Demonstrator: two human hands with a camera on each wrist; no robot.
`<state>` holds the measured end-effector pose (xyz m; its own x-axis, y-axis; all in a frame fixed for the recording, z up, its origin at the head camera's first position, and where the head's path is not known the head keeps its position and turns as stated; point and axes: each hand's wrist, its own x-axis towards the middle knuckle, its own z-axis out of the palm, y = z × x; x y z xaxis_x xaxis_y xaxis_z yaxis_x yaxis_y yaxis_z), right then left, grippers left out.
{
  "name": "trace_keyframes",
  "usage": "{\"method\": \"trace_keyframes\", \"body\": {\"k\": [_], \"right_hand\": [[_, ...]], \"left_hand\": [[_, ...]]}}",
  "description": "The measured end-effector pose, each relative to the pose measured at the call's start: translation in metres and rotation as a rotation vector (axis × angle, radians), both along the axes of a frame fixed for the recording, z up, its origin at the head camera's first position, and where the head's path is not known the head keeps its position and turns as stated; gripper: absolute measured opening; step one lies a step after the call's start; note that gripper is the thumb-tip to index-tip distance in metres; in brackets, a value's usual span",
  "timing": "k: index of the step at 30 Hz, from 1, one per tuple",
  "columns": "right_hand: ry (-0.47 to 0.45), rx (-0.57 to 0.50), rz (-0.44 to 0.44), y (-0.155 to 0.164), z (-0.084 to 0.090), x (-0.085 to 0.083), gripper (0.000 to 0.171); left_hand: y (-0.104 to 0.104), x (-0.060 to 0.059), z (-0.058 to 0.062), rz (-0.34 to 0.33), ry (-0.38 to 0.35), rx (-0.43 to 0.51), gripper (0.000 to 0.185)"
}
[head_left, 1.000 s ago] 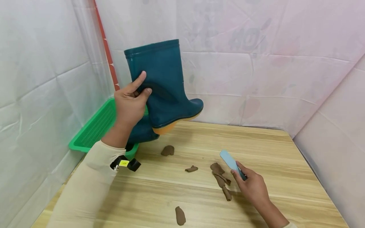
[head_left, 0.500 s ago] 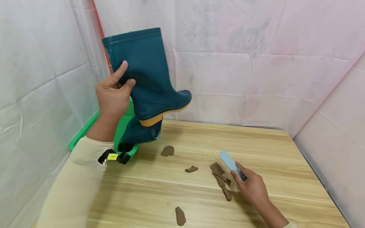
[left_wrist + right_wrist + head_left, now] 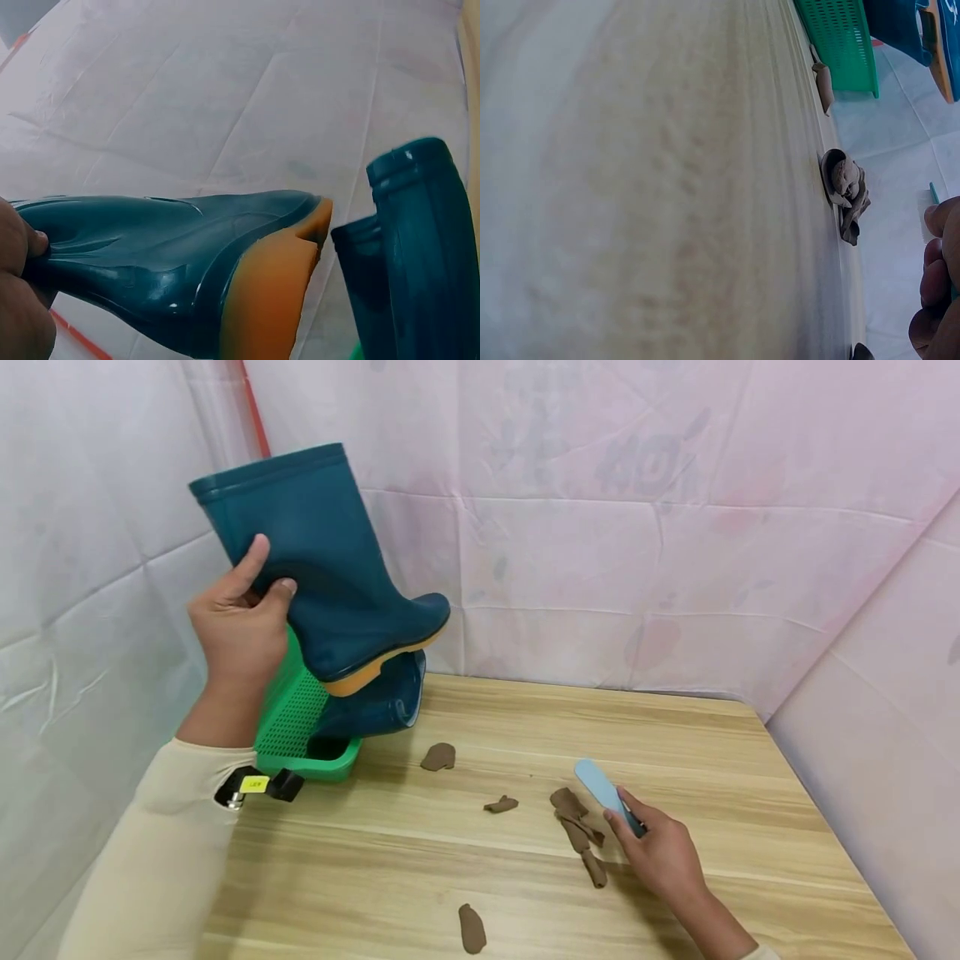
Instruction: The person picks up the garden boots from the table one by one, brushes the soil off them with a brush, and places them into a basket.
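Over the back left corner of the surface (image 3: 675, 735), the left hand (image 3: 238, 625) holds a teal boot (image 3: 315, 560) up in the air, thumb and fingers pinched on the back of the shaft. Its toe tips down toward the back wall, and the orange sole (image 3: 360, 675) hangs just above a green basket (image 3: 296, 727). That basket sits at the left edge, tilted, with a second boot (image 3: 382, 697) lying in it on its side, its open top facing the surface.

Near the front edge, toward the right, the right hand (image 3: 660, 852) rests low with its fingers curled round the handle of a pale blue scraper (image 3: 597, 783), whose blade points up and away. Brown mud bits lie scattered between the two hands: a clump (image 3: 577, 827) just beside the blade, a small scrap (image 3: 501, 804) left of it, a rounder lump (image 3: 438, 756) nearer the basket, and one piece (image 3: 472, 928) by the front edge.
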<state>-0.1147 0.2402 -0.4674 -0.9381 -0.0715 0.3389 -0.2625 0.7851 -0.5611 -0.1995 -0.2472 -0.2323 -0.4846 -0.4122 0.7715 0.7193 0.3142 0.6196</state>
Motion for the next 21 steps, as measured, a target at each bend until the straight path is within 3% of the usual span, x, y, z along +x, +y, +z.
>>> {"method": "trace_keyframes", "body": {"k": [2,6,15,21], "right_hand": [[0.003,0.004,0.0,0.0,0.0,0.0,0.047],[-0.005,0.009,-0.005,0.0,0.0,0.001,0.047],[-0.016,0.012,-0.005,0.001,0.0,0.002,0.048],[-0.005,0.015,-0.003,0.001,0.001,0.003,0.048]], "left_hand": [[-0.006,0.002,-0.002,0.031,0.002,0.029,0.046],[-0.017,0.005,-0.004,0.111,-0.001,-0.001,0.045],[-0.033,0.013,-0.018,0.191,-0.003,0.008,0.042],[-0.042,0.014,-0.028,0.222,0.021,-0.042,0.039]]}}
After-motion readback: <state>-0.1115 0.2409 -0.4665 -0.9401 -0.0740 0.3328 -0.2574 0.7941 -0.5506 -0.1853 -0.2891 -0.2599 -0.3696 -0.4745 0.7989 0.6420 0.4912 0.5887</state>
